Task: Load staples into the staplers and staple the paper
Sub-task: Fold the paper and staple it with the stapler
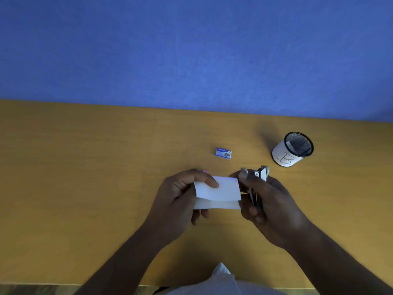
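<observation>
Dim, even light falls on the scene; the hands read dark and underexposed. The mesh cup throws a soft shadow up-left across the bench. Fine detail is slightly blurred, and wide-angle distortion tilts the bench's far edge.

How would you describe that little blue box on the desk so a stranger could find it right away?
Start at the blue wall behind the yellow desk. Move toward the hands: the little box lies alone on bare wood, left of the black mesh cup with its white paper wrap. It is the only flat blue and white rectangle, and nobody is touching it.
</observation>
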The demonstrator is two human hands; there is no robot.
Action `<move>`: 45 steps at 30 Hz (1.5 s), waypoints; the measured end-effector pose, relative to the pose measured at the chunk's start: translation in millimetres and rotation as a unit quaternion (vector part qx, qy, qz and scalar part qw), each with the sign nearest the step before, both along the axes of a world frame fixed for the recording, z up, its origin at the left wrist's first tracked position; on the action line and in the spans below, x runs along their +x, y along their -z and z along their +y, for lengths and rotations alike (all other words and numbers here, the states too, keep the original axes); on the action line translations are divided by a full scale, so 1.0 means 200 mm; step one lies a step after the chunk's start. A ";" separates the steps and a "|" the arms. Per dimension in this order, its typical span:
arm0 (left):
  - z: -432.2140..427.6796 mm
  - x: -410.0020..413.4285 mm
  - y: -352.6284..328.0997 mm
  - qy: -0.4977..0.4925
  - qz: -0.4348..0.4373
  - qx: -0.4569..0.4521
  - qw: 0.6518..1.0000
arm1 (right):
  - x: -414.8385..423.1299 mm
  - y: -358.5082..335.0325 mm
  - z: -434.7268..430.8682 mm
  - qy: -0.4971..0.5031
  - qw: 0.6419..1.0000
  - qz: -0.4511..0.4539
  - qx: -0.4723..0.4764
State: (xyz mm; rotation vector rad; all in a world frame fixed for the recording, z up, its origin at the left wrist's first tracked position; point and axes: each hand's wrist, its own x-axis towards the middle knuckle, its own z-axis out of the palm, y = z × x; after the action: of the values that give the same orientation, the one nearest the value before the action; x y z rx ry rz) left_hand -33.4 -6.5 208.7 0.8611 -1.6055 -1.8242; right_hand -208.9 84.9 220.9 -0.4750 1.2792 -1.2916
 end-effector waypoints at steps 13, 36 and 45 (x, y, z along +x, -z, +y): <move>0.00 -0.02 -0.07 -0.049 -0.028 0.040 0.998 | 0.00 -0.03 0.00 -0.010 0.998 0.060 -0.012; 0.00 -0.05 -0.11 -0.111 0.012 -0.022 0.994 | 0.02 -0.13 -0.03 0.080 0.986 0.143 -0.039; 0.07 -0.09 -0.08 -0.168 0.047 0.154 0.973 | 0.05 -0.10 -0.03 0.160 0.979 0.116 -0.045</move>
State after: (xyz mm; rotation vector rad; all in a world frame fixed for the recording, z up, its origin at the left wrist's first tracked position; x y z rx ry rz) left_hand -51.5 8.1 225.7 1.0902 -1.0561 -1.8570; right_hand -198.2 78.9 241.6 -0.5091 1.5420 -1.6049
